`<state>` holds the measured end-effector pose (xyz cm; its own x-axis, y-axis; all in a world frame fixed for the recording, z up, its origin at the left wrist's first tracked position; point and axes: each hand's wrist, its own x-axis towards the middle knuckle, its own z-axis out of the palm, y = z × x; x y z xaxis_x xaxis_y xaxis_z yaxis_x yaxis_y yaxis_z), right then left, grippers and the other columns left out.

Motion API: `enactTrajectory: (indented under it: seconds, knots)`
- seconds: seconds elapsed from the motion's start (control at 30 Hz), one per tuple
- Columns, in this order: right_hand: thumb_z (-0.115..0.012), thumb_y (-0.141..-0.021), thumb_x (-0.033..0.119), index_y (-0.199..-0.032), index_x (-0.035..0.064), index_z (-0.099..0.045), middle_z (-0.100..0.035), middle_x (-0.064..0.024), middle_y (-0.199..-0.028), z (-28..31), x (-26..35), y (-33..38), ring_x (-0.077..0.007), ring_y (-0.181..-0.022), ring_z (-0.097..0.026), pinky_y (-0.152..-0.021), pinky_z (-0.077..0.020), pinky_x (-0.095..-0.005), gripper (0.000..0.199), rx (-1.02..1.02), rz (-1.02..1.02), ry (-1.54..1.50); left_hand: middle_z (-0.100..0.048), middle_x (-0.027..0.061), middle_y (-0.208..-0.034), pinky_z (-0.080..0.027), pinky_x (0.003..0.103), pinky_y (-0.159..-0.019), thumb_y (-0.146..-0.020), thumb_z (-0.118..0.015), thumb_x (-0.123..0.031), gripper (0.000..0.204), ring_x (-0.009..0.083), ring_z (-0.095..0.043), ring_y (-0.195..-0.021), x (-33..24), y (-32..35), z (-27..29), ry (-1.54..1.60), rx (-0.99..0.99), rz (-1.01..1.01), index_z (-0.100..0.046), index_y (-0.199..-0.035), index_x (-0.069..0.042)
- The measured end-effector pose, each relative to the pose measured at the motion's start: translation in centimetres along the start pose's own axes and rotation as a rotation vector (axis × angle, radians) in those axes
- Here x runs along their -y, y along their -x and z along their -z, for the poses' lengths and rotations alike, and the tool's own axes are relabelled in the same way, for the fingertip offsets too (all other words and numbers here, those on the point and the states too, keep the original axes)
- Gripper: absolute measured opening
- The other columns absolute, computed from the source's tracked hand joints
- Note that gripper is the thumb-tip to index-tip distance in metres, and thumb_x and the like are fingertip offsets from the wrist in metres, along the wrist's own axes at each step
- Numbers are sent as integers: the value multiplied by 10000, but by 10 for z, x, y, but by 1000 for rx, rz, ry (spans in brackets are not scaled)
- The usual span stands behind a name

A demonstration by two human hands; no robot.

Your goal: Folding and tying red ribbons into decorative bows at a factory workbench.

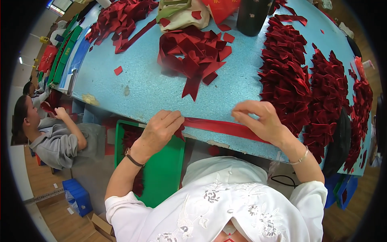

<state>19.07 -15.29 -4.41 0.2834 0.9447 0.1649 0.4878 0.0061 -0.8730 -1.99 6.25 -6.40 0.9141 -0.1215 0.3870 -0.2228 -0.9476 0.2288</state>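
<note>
A dark red velvety ribbon strip [215, 126] stretches along the near edge of the blue table. At its left end, my left hand [158, 130] is closed, pinching the ribbon, with a dark red bit hanging just beneath the fingers. My right hand [261, 120] hovers over the strip's right part; its thumb and fingers are curved with a gap between them, and no ribbon shows in them. Beyond both hands lies a loose heap of red ribbon [193, 52]. Rows of finished-looking dark red bows [284, 76] are stacked beside my right hand.
A green tray [161, 177] with red pieces sits below the table edge at left. A black cylinder [254, 16], a cream and green cloth bag [183, 16] and another ribbon pile [121, 20] stand farther back. A seated person [60, 129] works at left.
</note>
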Motion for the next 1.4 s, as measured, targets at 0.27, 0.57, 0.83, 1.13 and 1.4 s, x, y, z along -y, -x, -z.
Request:
enactTrajectory:
  seconds: [0.27,0.57,0.83,1.13,1.4]
  knots:
    - [-630,-789,69,-877,8,-595,-586,-87,-768,-62,-32,-54,-232,-656,-577,-562,-465,-319,113,-44,407,314,-586,128,-933,-492,325,-633,-614,-610,31,287,254,-566,-745,7,4,-1,1,10,-15,-601,-900,44]
    - [-666,-736,122,-882,40,-570,-535,-79,-812,-78,-21,-57,-246,-705,-531,-620,-451,-336,193,57,555,426,-597,133,-922,-501,334,-631,-614,-609,40,268,267,-585,-751,14,12,3,131,-84,42,-603,-882,52]
    - [-641,-800,141,-907,32,-603,-571,-82,-847,-70,-23,-58,-265,-761,-552,-652,-464,-365,158,74,489,190,-595,147,-924,-513,346,-648,-590,-629,12,312,285,-593,-769,5,3,24,136,-112,-13,-606,-897,62]
    - [-613,-875,196,-929,9,-644,-636,-90,-793,-68,-25,-51,-182,-689,-582,-612,-461,-313,197,279,184,-451,-599,159,-938,-518,361,-627,-575,-655,10,353,281,-603,-763,-12,-17,45,59,-124,-82,-611,-920,71]
    - [-671,-845,196,-850,15,-673,-587,29,-645,-54,-7,-46,-30,-592,-475,-517,-379,-205,181,445,-312,-713,-630,140,-894,-518,324,-627,-574,-639,60,338,275,-622,-738,-21,-21,53,202,-86,66,-626,-911,48]
